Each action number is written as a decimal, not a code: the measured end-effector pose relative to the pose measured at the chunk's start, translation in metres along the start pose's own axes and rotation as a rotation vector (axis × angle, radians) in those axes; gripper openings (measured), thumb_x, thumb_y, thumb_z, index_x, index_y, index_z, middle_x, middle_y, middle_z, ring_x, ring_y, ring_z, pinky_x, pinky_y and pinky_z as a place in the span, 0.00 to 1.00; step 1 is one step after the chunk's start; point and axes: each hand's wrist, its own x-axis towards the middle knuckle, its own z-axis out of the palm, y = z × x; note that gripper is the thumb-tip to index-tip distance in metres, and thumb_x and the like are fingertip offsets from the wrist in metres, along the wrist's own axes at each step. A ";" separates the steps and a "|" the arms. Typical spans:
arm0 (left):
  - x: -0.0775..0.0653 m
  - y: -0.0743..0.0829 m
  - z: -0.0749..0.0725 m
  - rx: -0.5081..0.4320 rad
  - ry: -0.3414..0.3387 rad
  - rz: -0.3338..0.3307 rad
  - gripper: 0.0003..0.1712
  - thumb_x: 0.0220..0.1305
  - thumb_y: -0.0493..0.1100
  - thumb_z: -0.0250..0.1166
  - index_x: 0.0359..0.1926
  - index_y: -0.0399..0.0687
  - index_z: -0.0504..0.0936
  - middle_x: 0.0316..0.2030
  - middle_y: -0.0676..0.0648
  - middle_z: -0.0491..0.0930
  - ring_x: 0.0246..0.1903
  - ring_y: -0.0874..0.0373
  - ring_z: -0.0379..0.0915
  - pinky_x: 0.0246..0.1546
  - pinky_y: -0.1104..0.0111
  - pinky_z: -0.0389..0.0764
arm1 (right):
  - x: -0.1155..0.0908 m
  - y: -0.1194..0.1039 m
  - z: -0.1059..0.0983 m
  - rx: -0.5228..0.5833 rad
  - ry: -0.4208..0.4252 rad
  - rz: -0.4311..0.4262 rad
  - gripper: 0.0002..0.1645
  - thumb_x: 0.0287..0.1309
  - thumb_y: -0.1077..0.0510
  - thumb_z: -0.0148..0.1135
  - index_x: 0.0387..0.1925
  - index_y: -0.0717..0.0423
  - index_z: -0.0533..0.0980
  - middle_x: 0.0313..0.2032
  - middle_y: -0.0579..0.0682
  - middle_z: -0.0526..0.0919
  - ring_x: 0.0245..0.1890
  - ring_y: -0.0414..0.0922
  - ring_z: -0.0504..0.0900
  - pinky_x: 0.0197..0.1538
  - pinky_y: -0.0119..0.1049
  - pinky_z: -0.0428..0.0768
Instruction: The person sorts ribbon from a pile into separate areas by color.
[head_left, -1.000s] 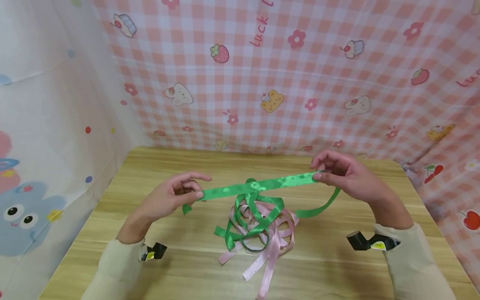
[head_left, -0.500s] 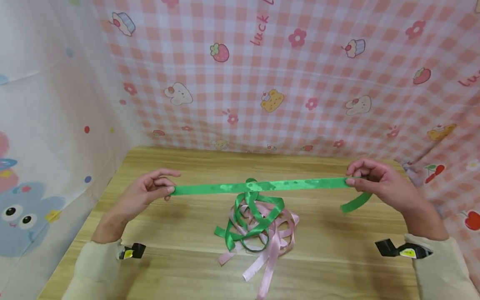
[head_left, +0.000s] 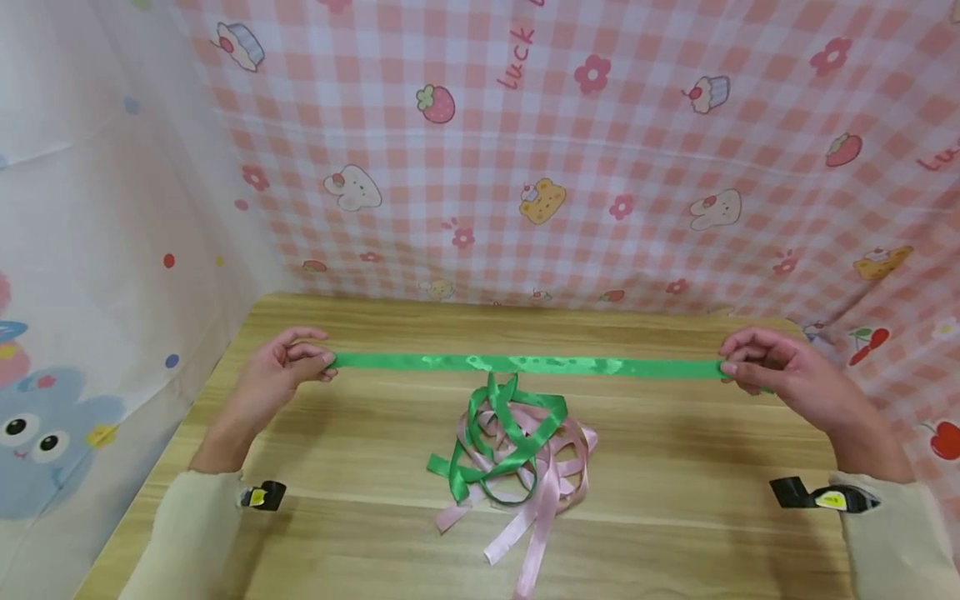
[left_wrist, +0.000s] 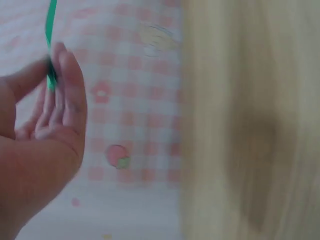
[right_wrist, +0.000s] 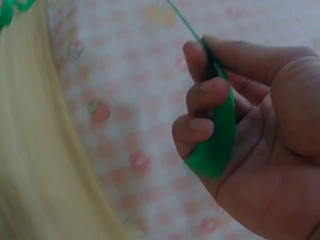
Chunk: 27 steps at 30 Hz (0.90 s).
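A green satin ribbon (head_left: 540,364) is stretched nearly level between both hands, above the table. My left hand (head_left: 281,375) pinches its left end between thumb and fingers; in the left wrist view a short green tip (left_wrist: 51,82) pokes out below the pinch. On the other side my right hand (head_left: 783,379) pinches the ribbon near its right end, and the loose tail (right_wrist: 220,140) curls into the palm in the right wrist view. Below the taut strip lies a tangle of green ribbon (head_left: 517,458) and pink ribbon (head_left: 551,492).
The tangle sits mid-table on the light wood table (head_left: 360,533), its pink ends trailing toward the front edge. A pink checked cloth (head_left: 480,167) hangs behind the table, and a white printed cloth (head_left: 112,208) hangs at the left.
Both hands have moved apart, left hand leftward and right hand rightward, drawing a longer stretch of green ribbon between them. The right-hand tail has shortened. The tangle stays in place.
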 end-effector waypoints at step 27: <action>0.089 -0.088 0.013 -0.166 0.409 -0.258 0.26 0.68 0.30 0.59 0.64 0.31 0.62 0.28 0.56 0.82 0.25 0.66 0.81 0.33 0.75 0.83 | 0.069 0.113 0.040 0.296 0.613 0.390 0.13 0.63 0.72 0.59 0.46 0.62 0.67 0.20 0.37 0.83 0.19 0.33 0.81 0.24 0.26 0.80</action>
